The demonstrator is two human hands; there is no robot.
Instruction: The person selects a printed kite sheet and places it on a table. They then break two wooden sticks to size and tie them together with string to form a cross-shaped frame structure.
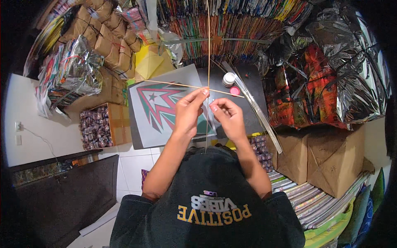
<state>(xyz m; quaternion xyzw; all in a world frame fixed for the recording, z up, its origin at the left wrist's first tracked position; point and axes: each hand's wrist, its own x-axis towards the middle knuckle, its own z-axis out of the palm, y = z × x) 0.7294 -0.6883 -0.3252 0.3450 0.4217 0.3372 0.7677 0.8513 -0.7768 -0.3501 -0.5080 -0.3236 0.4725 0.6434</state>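
Note:
Two thin wooden sticks cross in front of me: a long upright stick [209,41] and a shorter cross stick [163,82] lying nearly level. At their crossing, my left hand [188,109] pinches both between thumb and fingers. Just right of the upright stick is my right hand [229,119], its thumb and fingertips pressed together; whatever they hold, perhaps a thread, is too fine to make out. Beneath the hands lies a pale sheet [142,126] with a red, green and black angular star design, partly hidden by my left forearm.
The sheet rests on a dark board [254,76]. Right of the sticks stand a white jar [228,79] and a pink lid [235,91], beside long thin strips [264,123]. Stacked colourful sheets [231,45], wrapped bundles [109,47], a cardboard box [120,122] and brown packages [333,161] surround the board.

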